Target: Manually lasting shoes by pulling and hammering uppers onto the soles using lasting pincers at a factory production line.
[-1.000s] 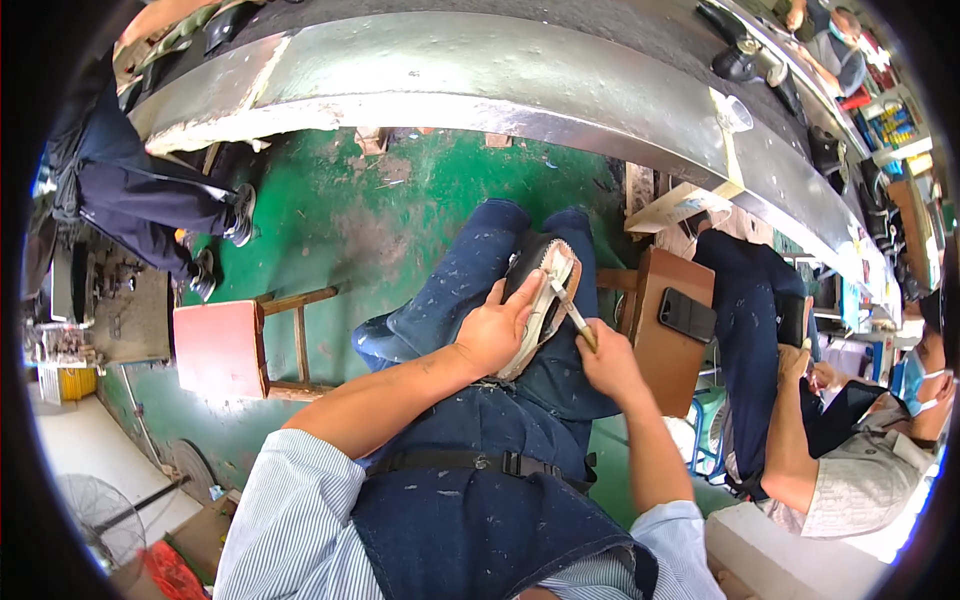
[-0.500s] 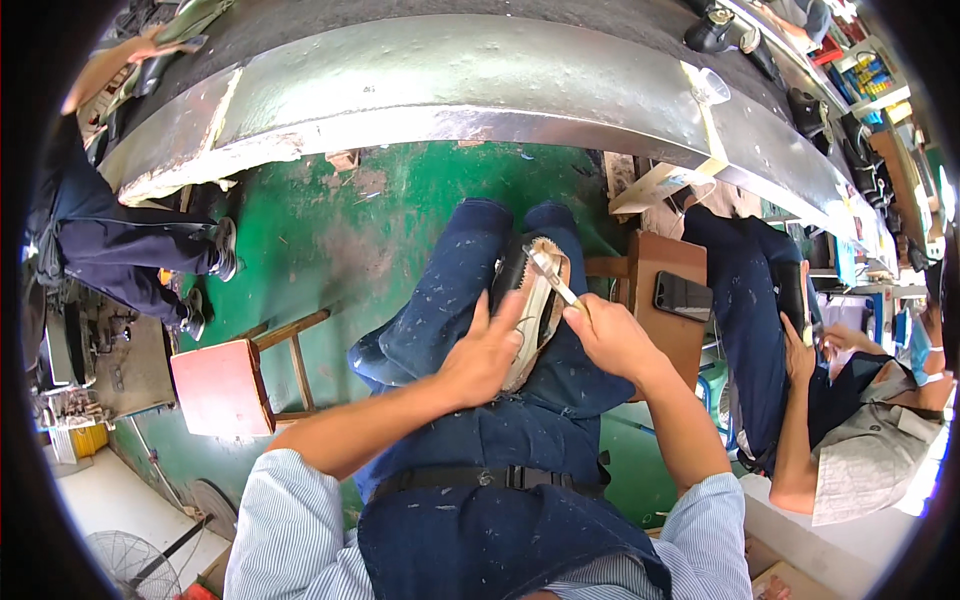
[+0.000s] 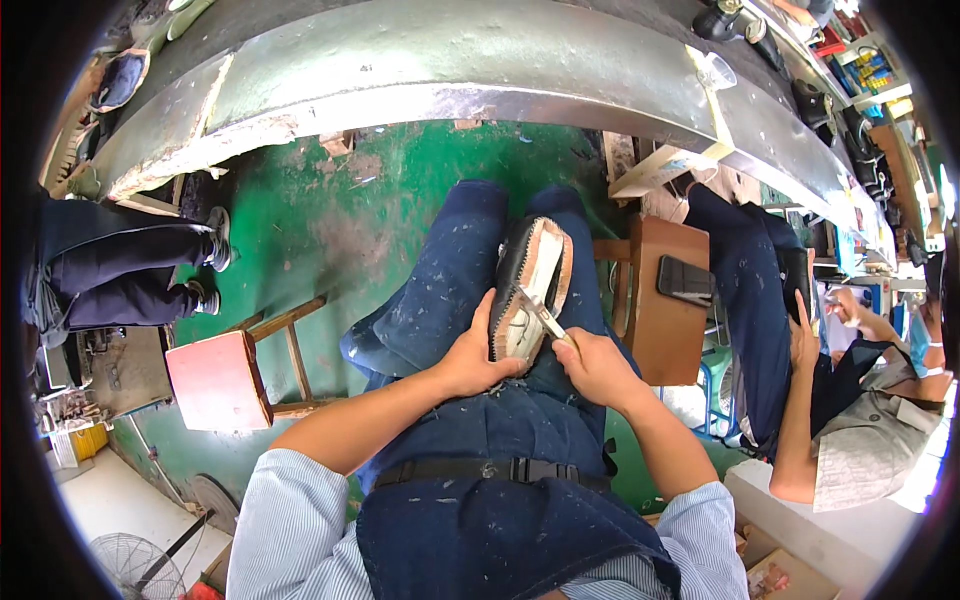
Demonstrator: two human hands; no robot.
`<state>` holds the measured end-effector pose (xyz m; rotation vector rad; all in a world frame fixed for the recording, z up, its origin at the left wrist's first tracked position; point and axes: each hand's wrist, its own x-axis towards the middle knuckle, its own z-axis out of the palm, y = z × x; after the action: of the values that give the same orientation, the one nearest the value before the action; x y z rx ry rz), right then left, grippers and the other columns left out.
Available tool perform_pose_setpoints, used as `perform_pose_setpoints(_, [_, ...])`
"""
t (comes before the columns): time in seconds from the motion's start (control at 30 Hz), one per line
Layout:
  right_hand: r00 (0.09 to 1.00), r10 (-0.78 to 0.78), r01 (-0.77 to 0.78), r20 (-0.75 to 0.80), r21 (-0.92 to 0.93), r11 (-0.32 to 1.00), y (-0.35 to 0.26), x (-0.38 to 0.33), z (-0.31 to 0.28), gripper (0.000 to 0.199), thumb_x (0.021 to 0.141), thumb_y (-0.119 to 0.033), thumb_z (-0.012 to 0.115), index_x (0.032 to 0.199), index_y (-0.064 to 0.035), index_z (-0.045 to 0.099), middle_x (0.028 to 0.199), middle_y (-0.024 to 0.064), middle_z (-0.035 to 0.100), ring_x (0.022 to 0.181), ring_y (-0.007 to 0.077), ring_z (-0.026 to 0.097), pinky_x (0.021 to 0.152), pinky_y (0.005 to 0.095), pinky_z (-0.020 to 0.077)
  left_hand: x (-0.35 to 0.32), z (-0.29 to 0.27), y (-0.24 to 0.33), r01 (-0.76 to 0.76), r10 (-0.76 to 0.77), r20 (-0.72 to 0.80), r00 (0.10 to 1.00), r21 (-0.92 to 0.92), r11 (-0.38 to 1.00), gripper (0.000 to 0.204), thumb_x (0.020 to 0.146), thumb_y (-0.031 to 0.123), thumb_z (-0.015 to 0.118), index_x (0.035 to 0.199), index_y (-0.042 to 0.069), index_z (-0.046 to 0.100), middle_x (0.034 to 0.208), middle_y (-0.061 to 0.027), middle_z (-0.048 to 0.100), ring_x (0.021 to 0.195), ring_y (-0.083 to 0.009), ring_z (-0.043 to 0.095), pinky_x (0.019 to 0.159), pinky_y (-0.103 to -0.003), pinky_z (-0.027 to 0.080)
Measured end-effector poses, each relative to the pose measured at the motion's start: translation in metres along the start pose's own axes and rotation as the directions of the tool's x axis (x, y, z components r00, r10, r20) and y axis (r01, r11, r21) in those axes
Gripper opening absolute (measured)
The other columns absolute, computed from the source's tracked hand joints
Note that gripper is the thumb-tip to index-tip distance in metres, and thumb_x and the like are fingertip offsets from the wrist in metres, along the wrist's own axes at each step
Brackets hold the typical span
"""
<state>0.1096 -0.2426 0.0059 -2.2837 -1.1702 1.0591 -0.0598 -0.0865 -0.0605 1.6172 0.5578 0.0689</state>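
A black shoe [image 3: 511,265] lies upturned on my lap, its pale underside and the jagged edge of its upper showing. My left hand [image 3: 474,356] grips the shoe's near end from the left, fingers along its side and thumb over the bottom. In my right hand [image 3: 598,368] is a hand tool with a bright metal head [image 3: 540,312]; its exact kind is hard to make out. The metal end rests on or just over the underside, near the middle of the shoe. My right fingers wrap round the tool's handle and hide most of it.
Ahead runs a long metal-edged bench [image 3: 440,100]. A red-topped stool [image 3: 215,380] stands left, and a brown stool [image 3: 665,340] with a black phone [image 3: 685,281] on it stands right. A person [image 3: 870,440] sits at far right; another person's legs [image 3: 130,270] show at left.
The tool and my right hand have come nearer to me, from the shoe's far end to its middle. My left hand has slid to the near end, uncovering more of the shoe.
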Motion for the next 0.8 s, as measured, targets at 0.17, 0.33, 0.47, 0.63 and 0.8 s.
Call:
perform_pose_setpoints(0.17, [0.996,0.059,-0.034,-0.067,0.331,0.943,0.013,-0.020,0.006,0.026,0.093,-0.027,0.058,0.100,-0.0017,0.059,0.079,0.0148,0.062,0.074,0.0289,0.062,0.071,0.0391,0.0485,0.009,-0.057,0.025,-0.102,0.106,-0.011,0.994,0.166,0.981,0.073,0.080,0.012,0.074,0.143,0.000,0.039,0.127,-0.0211,0.060,0.116,-0.0288,0.059,0.100,-0.035,0.046])
perform_pose_setpoints(0.33, [0.997,0.029,-0.057,0.077,0.390,0.919,-0.005,-0.017,0.011,0.024,0.093,-0.021,0.060,0.106,-0.0006,0.059,0.079,0.0054,0.062,0.074,0.0123,0.058,0.071,0.0291,0.0484,0.019,-0.107,0.041,0.031,-0.027,0.060,0.998,-0.055,0.998,0.048,0.088,0.006,0.071,0.132,-0.002,0.054,0.115,-0.0082,0.067,0.102,-0.0118,0.061,0.090,-0.027,0.051])
perform_pose_setpoints(0.47, [0.982,-0.114,0.046,0.152,0.392,0.919,-0.024,-0.001,0.014,0.025,0.095,-0.020,0.058,0.110,0.0003,0.060,0.081,0.0047,0.062,0.072,0.0108,0.057,0.068,0.0269,0.0483,0.026,-0.104,0.036,-0.015,0.019,0.053,0.998,-0.075,0.997,0.047,0.089,0.008,0.070,0.132,-0.002,0.055,0.115,-0.0088,0.067,0.102,-0.0115,0.061,0.090,-0.027,0.050])
perform_pose_setpoints(0.63, [0.958,0.002,-0.208,0.288,0.690,0.693,-0.030,0.009,0.013,0.019,0.094,-0.017,0.059,0.104,-0.0004,0.059,0.079,0.0066,0.062,0.065,0.0137,0.059,0.065,0.0329,0.0503,0.034,-0.106,0.046,-0.067,0.067,0.015,0.998,-0.012,0.998,0.045,0.091,0.013,0.068,0.132,-0.001,0.055,0.115,-0.0097,0.068,0.102,-0.0131,0.061,0.091,-0.028,0.050])
perform_pose_setpoints(0.8, [0.980,-0.100,0.164,-0.170,0.420,0.893,-0.031,0.026,0.045,0.022,0.094,-0.016,0.059,0.109,0.0001,0.058,0.082,0.0144,0.064,0.067,0.0251,0.063,0.066,0.0360,0.0501,0.051,-0.110,0.044,-0.011,0.012,-0.023,1.000,0.022,1.000,0.044,0.093,0.014,0.066,0.133,0.000,0.055,0.114,-0.0101,0.067,0.102,-0.0140,0.061,0.091,-0.029,0.050])
